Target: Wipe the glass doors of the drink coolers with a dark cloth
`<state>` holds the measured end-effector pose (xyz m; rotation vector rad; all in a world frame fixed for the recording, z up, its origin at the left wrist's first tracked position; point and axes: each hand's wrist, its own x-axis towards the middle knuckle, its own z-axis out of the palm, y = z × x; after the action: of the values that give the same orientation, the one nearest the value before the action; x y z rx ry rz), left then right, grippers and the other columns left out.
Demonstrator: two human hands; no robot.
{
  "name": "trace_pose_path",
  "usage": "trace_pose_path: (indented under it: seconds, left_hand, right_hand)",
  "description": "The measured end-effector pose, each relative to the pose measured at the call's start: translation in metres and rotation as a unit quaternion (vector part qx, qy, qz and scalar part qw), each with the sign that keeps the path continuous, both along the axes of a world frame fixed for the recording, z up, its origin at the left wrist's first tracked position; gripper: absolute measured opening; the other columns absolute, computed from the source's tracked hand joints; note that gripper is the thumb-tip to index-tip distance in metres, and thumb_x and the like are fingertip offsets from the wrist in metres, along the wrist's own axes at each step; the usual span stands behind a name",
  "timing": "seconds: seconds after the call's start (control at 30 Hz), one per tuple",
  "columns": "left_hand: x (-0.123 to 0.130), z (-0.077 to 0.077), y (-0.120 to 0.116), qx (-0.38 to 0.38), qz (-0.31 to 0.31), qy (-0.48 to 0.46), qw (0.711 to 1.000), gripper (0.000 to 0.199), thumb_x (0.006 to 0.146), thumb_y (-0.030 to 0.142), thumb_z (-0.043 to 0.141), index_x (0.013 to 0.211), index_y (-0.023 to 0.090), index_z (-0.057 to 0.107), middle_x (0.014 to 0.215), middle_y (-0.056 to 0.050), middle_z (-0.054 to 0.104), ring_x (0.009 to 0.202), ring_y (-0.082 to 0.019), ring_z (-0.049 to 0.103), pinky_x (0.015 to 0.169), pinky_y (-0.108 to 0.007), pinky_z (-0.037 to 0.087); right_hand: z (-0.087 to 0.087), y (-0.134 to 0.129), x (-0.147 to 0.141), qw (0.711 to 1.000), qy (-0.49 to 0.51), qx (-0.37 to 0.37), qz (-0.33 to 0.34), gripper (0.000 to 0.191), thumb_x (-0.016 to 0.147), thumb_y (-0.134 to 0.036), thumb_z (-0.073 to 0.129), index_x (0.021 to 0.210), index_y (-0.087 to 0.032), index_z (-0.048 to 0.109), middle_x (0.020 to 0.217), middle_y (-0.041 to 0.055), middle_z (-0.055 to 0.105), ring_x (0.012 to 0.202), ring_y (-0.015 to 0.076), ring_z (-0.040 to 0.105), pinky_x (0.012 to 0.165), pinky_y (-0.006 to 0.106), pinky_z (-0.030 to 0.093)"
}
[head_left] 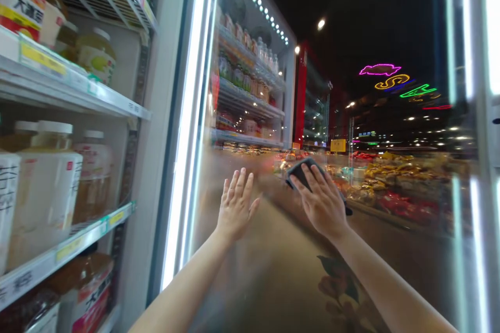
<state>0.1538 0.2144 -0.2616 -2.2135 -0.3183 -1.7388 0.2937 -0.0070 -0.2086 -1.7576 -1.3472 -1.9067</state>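
Note:
In the head view my left hand (235, 203) lies flat against the glass door (269, 270) of a drinks fridge, fingers stretched and slightly apart, with nothing in it. To its right, my right hand (322, 200) presses a dark grey folded cloth (308, 173) to the same pane. Most of the cloth is covered by the palm and fingers; its edges show above and to the right. A bright light strip (187, 114) runs along the door's left side.
Wire fridge shelves (78, 80) on the left carry drink bottles (50, 182) and price labels. Through the glass appear another stocked fridge (250, 78), blurred heaps of packaged goods (394, 182) and neon signs (392, 81). A flower decal (341, 283) is low on the pane.

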Motion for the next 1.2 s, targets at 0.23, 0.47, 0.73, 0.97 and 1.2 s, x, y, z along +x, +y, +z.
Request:
trace_pose_path:
  seconds: [0.23, 0.47, 0.73, 0.97, 1.2]
  left_hand:
    - [-0.026, -0.005, 0.015, -0.015, 0.039, -0.019, 0.999, 0.069, 0.102, 0.036, 0.046, 0.163, 0.017, 0.02, 0.168, -0.013, 0.026, 0.158, -0.027, 0.017, 0.129, -0.052, 0.018]
    - [-0.041, -0.03, 0.022, -0.018, 0.071, -0.009, 0.997, 0.067, 0.101, 0.036, 0.047, 0.161, 0.015, 0.026, 0.167, -0.013, 0.029, 0.157, -0.027, 0.019, 0.129, -0.049, 0.019]
    - [-0.051, -0.029, 0.032, -0.018, 0.101, -0.031, 0.994, 0.068, 0.101, 0.034, 0.047, 0.161, 0.013, 0.023, 0.167, -0.015, 0.028, 0.157, -0.028, 0.018, 0.128, -0.051, 0.02]
    - [-0.059, -0.045, 0.032, -0.026, 0.111, -0.048, 0.992, 0.072, 0.101, 0.034, 0.048, 0.163, 0.015, 0.016, 0.167, -0.015, 0.029, 0.157, -0.029, 0.019, 0.127, -0.054, 0.022]
    - [-0.074, -0.05, 0.046, -0.036, 0.112, -0.058, 0.991, 0.071, 0.102, 0.034, 0.046, 0.163, 0.016, 0.016, 0.167, -0.016, 0.029, 0.157, -0.03, 0.018, 0.127, -0.054, 0.022]
  right_hand:
    - [0.074, 0.07, -0.026, 0.993, 0.059, 0.093, 0.038, 0.061, 0.097, -0.026, 0.056, 0.157, -0.025, 0.041, 0.17, 0.0135, 0.021, 0.156, 0.037, 0.018, 0.122, 0.064, 0.023]
    - [-0.003, 0.069, -0.034, 0.991, -0.055, -0.114, 0.053, 0.055, 0.098, -0.02, 0.054, 0.152, -0.031, 0.048, 0.163, 0.007, 0.04, 0.152, 0.0265, 0.033, 0.125, 0.052, 0.024]
    - [0.082, 0.117, -0.053, 0.998, 0.006, 0.017, 0.062, 0.053, 0.098, -0.023, 0.053, 0.151, -0.023, 0.05, 0.164, 0.0152, 0.035, 0.153, 0.0365, 0.029, 0.119, 0.062, 0.026]
    - [0.012, 0.124, -0.049, 0.96, -0.118, -0.228, 0.114, 0.045, 0.099, -0.022, 0.056, 0.143, -0.032, 0.059, 0.158, 0.0045, 0.048, 0.148, 0.025, 0.041, 0.122, 0.05, 0.028]
    - [0.093, 0.142, -0.07, 0.995, -0.005, -0.083, 0.061, 0.049, 0.101, -0.018, 0.047, 0.149, -0.024, 0.052, 0.164, 0.0109, 0.036, 0.154, 0.0313, 0.028, 0.123, 0.058, 0.023]
